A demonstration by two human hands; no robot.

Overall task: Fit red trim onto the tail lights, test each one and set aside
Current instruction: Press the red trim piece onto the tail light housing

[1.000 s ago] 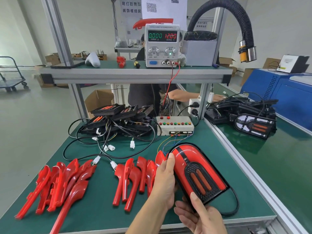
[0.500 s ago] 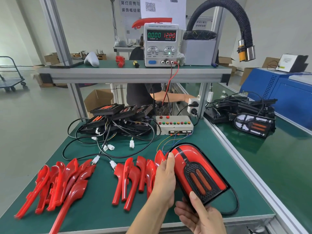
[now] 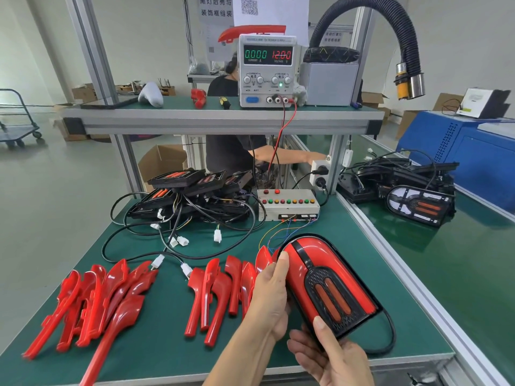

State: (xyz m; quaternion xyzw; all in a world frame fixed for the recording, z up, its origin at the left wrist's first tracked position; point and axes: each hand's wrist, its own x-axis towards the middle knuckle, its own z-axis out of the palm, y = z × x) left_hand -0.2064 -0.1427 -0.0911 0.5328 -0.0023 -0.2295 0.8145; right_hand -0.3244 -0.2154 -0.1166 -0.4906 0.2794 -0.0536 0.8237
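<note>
A green bench (image 3: 156,355) spreads under both hands, and a shelf (image 3: 223,118) crosses far above them. On the shelf, straight up from the hands, stands a power supply (image 3: 267,71) reading 0.000 and 12.00, with a black hose (image 3: 390,32) curving over to the upper right. Well beyond the left hand lies a heap of black lights (image 3: 192,193) with loose cables, and a second heap (image 3: 401,188) sits far off to the right on the next bench. The tail light (image 3: 328,282), with red trim fitted around its black grille, is held tilted just above the near right part of the bench, between the two hands. The left hand (image 3: 269,299) grips its left edge, fingers curled behind and thumb lying up along the red rim. The right hand (image 3: 331,358) holds the near lower corner from beneath, thumb pressed on the black face. A black cable (image 3: 390,335) loops from the light's near right side, just right of the right hand. Loose trims (image 3: 220,291) lie in a row just left of the left hand, the nearest ones partly hidden behind it, and a larger bunch (image 3: 94,299) lies farther left. A button box (image 3: 288,204) sits beyond the light, thin coloured wires running from it toward the hands.
</note>
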